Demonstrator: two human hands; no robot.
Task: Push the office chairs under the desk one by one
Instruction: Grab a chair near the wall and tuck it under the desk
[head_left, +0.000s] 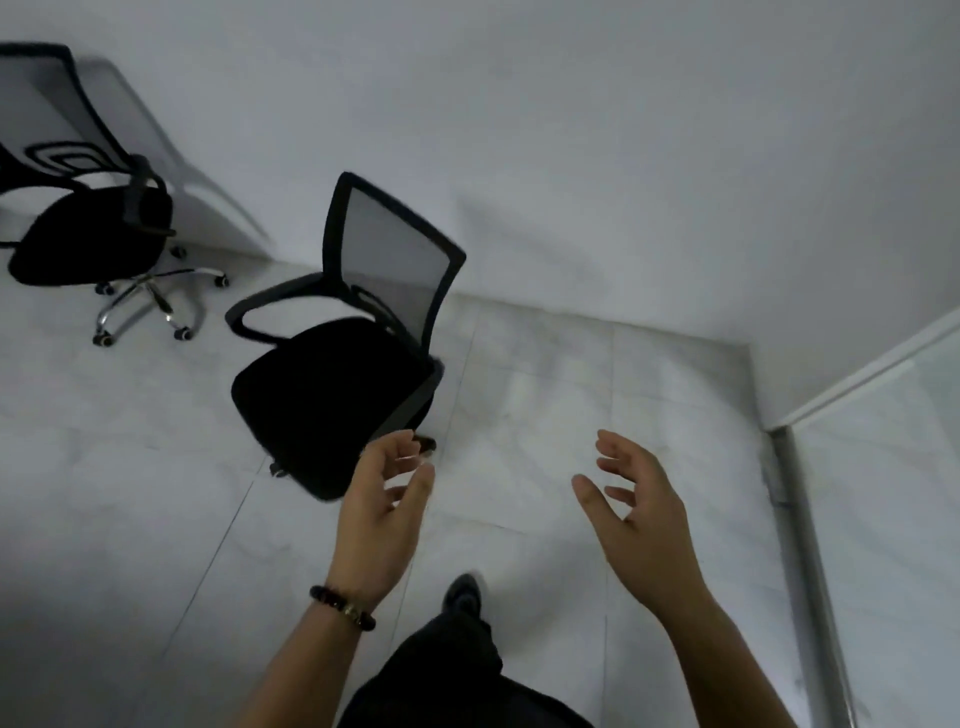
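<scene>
A black office chair (332, 395) with a mesh back and curved armrests stands on the tiled floor at centre left, its back toward the white wall. A second black chair (93, 234) with a chrome star base stands at the far left by the wall. My left hand (382, 514), with a bead bracelet on the wrist, hovers just in front of the near chair's seat edge, fingers loosely curled and holding nothing. My right hand (639, 504) is raised to the right of it, fingers spread and relaxed, apart from the chair. No desk is in view.
A white wall (623, 182) runs behind the chairs. A glass partition with a metal frame (800, 519) stands at the right. My dark trouser leg and shoe (462, 597) step onto pale floor tiles between my hands.
</scene>
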